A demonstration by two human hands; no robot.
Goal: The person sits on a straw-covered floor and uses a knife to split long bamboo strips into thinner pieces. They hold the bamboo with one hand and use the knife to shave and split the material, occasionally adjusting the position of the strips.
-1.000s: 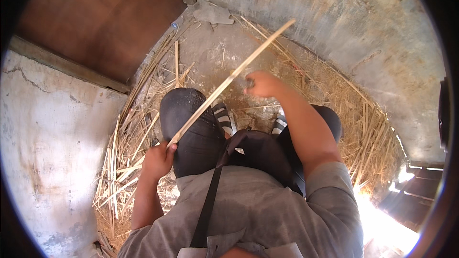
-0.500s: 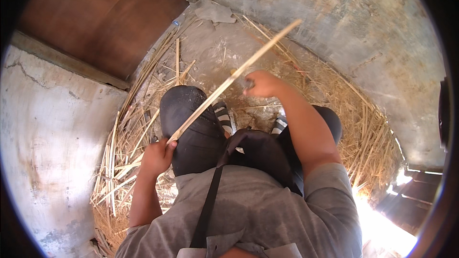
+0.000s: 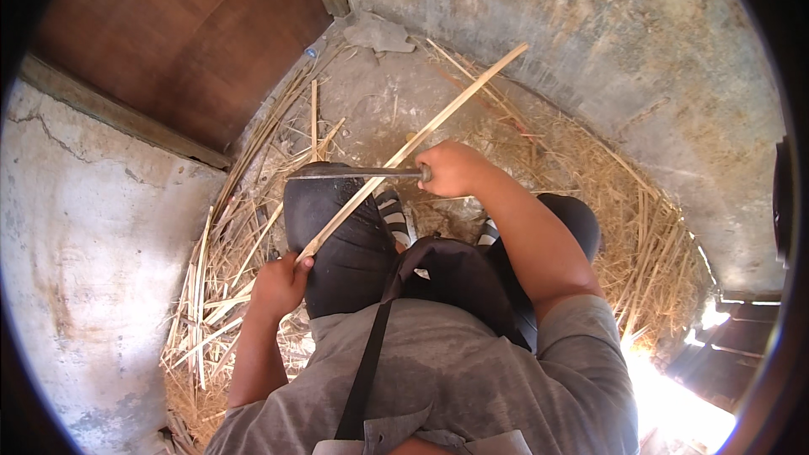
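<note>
My left hand (image 3: 280,285), beside my left knee, is closed round the near end of a long pale bamboo strip (image 3: 435,127). The strip slants up and away to the right, over my dark-trousered left leg. In front of me, my right hand (image 3: 458,170) grips the handle of a long, narrow knife (image 3: 335,173). Its blade points left, nearly level, and crosses the middle of the strip, with its tip over my left knee. Whether the edge touches the strip I cannot tell.
Split strips and shavings (image 3: 204,320) lie on the floor at my left. A larger heap of shavings (image 3: 645,244) lines the right wall (image 3: 590,25). A brown panel (image 3: 185,42) stands at the far left. My striped footwear (image 3: 393,212) shows between my knees.
My right hand has turned, and the knife's blade, hardly visible before, now lies across the strip. The strip's far end has dipped slightly. My left hand keeps its hold.
</note>
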